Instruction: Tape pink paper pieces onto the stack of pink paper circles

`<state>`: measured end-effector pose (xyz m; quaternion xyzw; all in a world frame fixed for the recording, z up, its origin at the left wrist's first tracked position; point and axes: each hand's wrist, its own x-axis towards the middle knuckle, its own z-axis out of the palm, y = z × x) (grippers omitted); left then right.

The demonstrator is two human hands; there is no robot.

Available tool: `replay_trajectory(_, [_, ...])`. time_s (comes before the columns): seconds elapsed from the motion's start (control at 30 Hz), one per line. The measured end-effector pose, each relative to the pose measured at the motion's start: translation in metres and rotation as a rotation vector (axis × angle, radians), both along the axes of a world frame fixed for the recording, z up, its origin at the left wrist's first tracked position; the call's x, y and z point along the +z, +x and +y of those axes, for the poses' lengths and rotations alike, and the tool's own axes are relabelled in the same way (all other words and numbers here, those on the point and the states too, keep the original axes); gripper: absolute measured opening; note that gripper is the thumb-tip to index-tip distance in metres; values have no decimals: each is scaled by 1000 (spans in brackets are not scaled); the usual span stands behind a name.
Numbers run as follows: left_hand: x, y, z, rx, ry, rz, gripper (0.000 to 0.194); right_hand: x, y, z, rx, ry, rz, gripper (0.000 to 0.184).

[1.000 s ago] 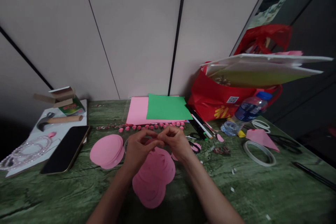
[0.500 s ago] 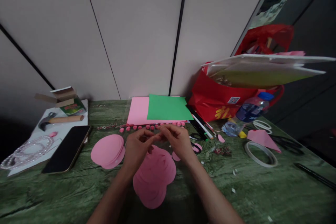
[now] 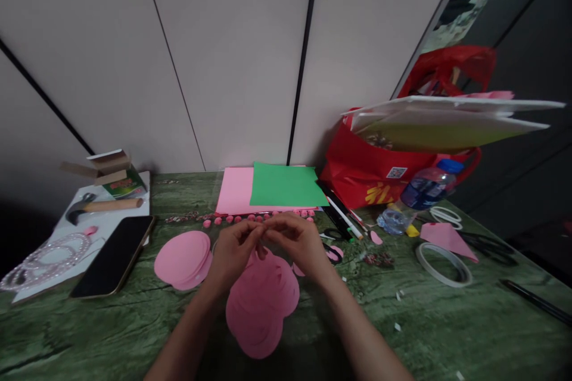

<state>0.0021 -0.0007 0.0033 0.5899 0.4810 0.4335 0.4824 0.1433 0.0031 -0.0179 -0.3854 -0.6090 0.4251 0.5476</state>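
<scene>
My left hand (image 3: 236, 251) and my right hand (image 3: 298, 245) meet fingertip to fingertip in the middle. Both are closed in a pinch, and whatever lies between the fingers is hidden or too small to make out. Right below them spreads a heap of overlapping pink paper circles (image 3: 259, 309). To the left of my left hand is a neater stack of pink paper circles (image 3: 183, 257). Just beyond the fingertips runs a row of small pink rolls (image 3: 238, 218), partly covered by my hands.
Green paper (image 3: 288, 184) overlaps a pink sheet (image 3: 235, 187) by the wall. Left lie a phone (image 3: 114, 257), a hammer (image 3: 107, 205) and an opened box (image 3: 121, 183). Right are a red bag (image 3: 353, 161), a bottle (image 3: 431, 184), a tape roll (image 3: 443, 264), scissors (image 3: 334, 253) and several pens (image 3: 344, 217).
My right hand has shifted slightly left, its fingers now closer against the left hand's. The left hand has barely moved, and the things on the table look the same.
</scene>
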Motion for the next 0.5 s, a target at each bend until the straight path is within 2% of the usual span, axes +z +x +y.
replay_trajectory(0.3, [2, -4, -2, -126, -113, -153, 29, 3, 3, -2, -106, 291, -223, 14])
replay_trajectory(0.4, [3, -7, -1, -176, -187, -215, 26, 2, 4, -1, -93, 352, -229, 13])
replay_trajectory(0.5, [4, -10, 1, -167, -227, -237, 25, 2, 4, -1, -71, 369, -188, 11])
